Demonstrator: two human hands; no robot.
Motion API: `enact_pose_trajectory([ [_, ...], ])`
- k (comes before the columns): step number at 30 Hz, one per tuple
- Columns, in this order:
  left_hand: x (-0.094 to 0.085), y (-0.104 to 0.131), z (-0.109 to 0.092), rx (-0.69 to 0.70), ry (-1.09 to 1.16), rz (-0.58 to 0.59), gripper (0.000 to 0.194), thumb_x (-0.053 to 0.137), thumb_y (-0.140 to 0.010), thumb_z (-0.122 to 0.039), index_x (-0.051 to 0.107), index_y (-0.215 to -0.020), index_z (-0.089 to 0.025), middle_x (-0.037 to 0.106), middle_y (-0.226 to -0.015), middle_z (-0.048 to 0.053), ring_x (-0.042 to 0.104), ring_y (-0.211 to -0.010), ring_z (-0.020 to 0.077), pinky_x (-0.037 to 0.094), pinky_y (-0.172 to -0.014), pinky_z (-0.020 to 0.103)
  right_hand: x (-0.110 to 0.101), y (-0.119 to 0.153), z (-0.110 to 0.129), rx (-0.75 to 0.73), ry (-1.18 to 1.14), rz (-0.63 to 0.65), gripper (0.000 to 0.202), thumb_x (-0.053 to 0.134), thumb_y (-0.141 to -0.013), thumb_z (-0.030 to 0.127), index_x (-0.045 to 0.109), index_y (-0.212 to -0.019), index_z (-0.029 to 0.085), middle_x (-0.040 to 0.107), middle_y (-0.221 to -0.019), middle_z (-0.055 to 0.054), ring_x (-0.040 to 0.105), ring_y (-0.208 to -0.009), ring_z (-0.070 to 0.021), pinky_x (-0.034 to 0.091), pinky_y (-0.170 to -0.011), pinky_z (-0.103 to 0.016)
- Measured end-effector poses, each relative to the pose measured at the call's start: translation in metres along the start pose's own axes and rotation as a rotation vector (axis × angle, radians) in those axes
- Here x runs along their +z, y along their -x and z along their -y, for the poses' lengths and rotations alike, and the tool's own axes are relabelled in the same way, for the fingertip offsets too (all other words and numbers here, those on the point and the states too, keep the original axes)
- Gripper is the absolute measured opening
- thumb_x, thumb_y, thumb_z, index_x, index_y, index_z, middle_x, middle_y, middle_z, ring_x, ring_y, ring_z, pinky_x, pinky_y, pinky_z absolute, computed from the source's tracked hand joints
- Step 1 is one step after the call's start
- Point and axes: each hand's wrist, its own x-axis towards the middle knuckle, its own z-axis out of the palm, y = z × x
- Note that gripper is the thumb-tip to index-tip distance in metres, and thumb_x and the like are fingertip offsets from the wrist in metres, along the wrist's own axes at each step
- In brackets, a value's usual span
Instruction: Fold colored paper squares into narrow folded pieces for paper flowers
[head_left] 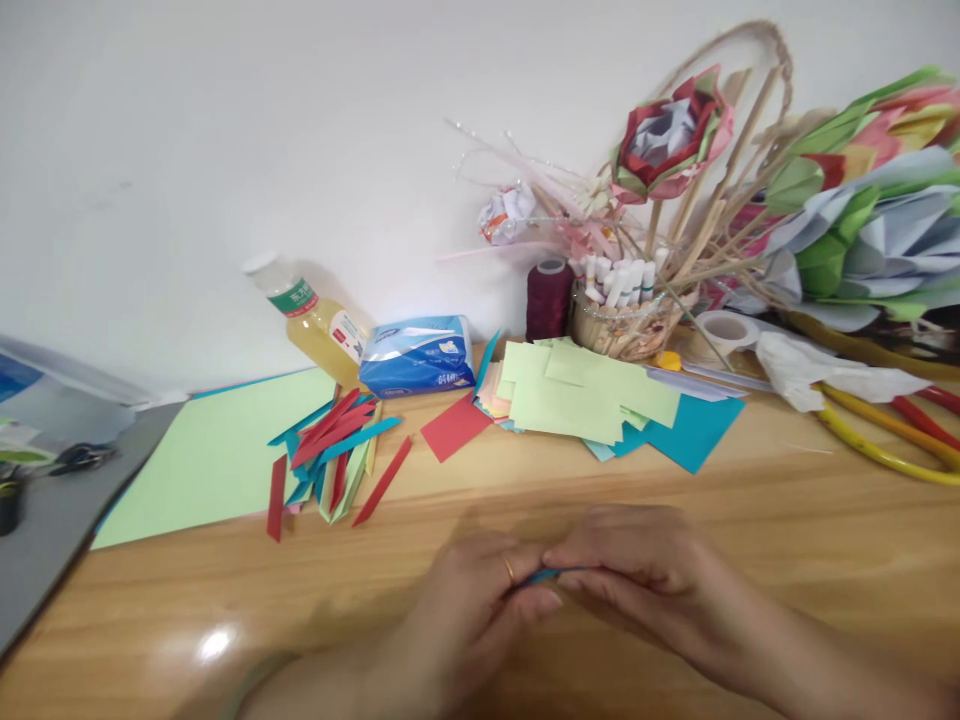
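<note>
A small piece of blue paper (546, 575) is pinched between my two hands, just above the wooden table. My left hand (487, 590), with a ring on one finger, is closed on its left end. From the other side my right hand (645, 565) grips the right end between thumb and fingers. Most of the paper is hidden by the fingers. Beyond the left hand lies a pile of folded paper strips (337, 450) in red, blue and light green. Cut light green paper sheets (562, 390) are stacked beyond the right hand, with a red paper piece (456, 427) beside them.
Along the wall stand a drink bottle (315, 315), a blue tissue pack (417, 355), a dark red thread spool (550, 300) and a basket (630, 325) of white-capped pens. Paper flowers (667, 140) rise at the right. Yellow-handled scissors (885, 450) lie at the right edge.
</note>
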Motion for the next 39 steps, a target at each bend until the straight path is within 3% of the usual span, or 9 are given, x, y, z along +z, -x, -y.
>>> enact_pose_trajectory([
  [4, 0.001, 0.0, 0.002, 0.008, -0.049, -0.022, 0.042, 0.03, -0.097, -0.039, 0.066, -0.087, -0.02, 0.061, -0.067, 0.003, 0.055, -0.06, 0.0146, 0.041, -0.058, 0.022, 0.002, 0.0, 0.0, 0.018, -0.008, -0.001, 0.018, 0.05, -0.091, 0.023, 0.067, -0.095, 0.024, 0.069, -0.082, 0.0, 0.062, -0.076, -0.0124, 0.046, -0.068, -0.022],
  [9, 0.004, 0.001, 0.003, 0.054, -0.13, -0.104, 0.043, 0.032, -0.098, -0.035, 0.062, -0.074, -0.017, 0.058, -0.06, 0.003, 0.053, -0.055, 0.0132, 0.039, -0.053, 0.021, 0.001, 0.001, 0.003, 0.09, -0.048, 0.046, 0.022, 0.046, -0.093, 0.027, 0.067, -0.094, 0.024, 0.069, -0.087, 0.0, 0.063, -0.08, -0.0129, 0.048, -0.07, -0.022],
  [16, 0.004, 0.002, 0.006, 0.051, -0.176, -0.152, 0.04, 0.032, -0.097, -0.032, 0.056, -0.068, -0.018, 0.057, -0.058, 0.002, 0.053, -0.054, 0.013, 0.039, -0.053, 0.021, 0.002, 0.002, -0.002, 0.026, 0.116, -0.049, 0.026, 0.044, -0.093, 0.025, 0.064, -0.109, 0.026, 0.07, -0.098, -0.001, 0.065, -0.088, -0.0162, 0.051, -0.074, -0.026],
  [19, 0.006, 0.004, 0.008, 0.026, -0.15, -0.16, 0.037, 0.035, -0.096, -0.028, 0.055, -0.066, -0.019, 0.058, -0.058, 0.001, 0.055, -0.054, 0.0124, 0.041, -0.054, 0.02, 0.004, 0.0, -0.008, -0.026, 0.213, -0.119, 0.02, 0.046, -0.092, 0.024, 0.064, -0.1, 0.023, 0.071, -0.089, -0.002, 0.066, -0.078, -0.0149, 0.05, -0.069, -0.024],
  [24, 0.008, 0.007, 0.008, -0.003, -0.11, -0.129, 0.026, 0.042, -0.093, -0.021, 0.06, -0.075, -0.02, 0.063, -0.062, -0.001, 0.059, -0.055, 0.0112, 0.043, -0.055, 0.017, 0.003, 0.0, -0.005, -0.08, 0.326, -0.068, 0.024, 0.039, -0.094, 0.023, 0.06, -0.083, 0.02, 0.064, -0.069, 0.0, 0.059, -0.061, -0.0114, 0.042, -0.056, -0.022],
  [31, 0.009, 0.006, 0.01, 0.144, -0.215, -0.313, 0.026, 0.046, -0.093, -0.024, 0.059, -0.072, -0.018, 0.063, -0.056, -0.001, 0.058, -0.049, 0.0097, 0.042, -0.051, 0.016, 0.001, 0.002, -0.006, -0.147, 0.504, 0.004, 0.022, 0.035, -0.095, 0.019, 0.057, -0.09, 0.019, 0.062, -0.067, 0.0, 0.055, -0.057, -0.0127, 0.034, -0.053, -0.026],
  [35, 0.009, 0.008, 0.013, 0.187, -0.315, -0.301, 0.024, 0.045, -0.093, -0.022, 0.059, -0.074, -0.018, 0.063, -0.055, -0.001, 0.056, -0.047, 0.0102, 0.042, -0.049, 0.017, -0.01, 0.0, -0.011, -0.205, 0.631, 0.055, 0.023, 0.037, -0.093, 0.015, 0.057, -0.081, 0.018, 0.06, -0.063, -0.001, 0.052, -0.054, -0.013, 0.03, -0.051, -0.027],
  [39, 0.008, 0.01, 0.021, 0.17, -0.338, -0.335, 0.019, 0.047, -0.093, -0.022, 0.06, -0.08, -0.017, 0.064, -0.059, 0.0, 0.058, -0.051, 0.0118, 0.044, -0.052, 0.019, -0.027, 0.001, -0.019, -0.167, 0.736, -0.061, 0.028, 0.035, -0.094, 0.019, 0.058, -0.076, 0.018, 0.06, -0.062, -0.003, 0.055, -0.055, -0.0138, 0.035, -0.051, -0.027],
])
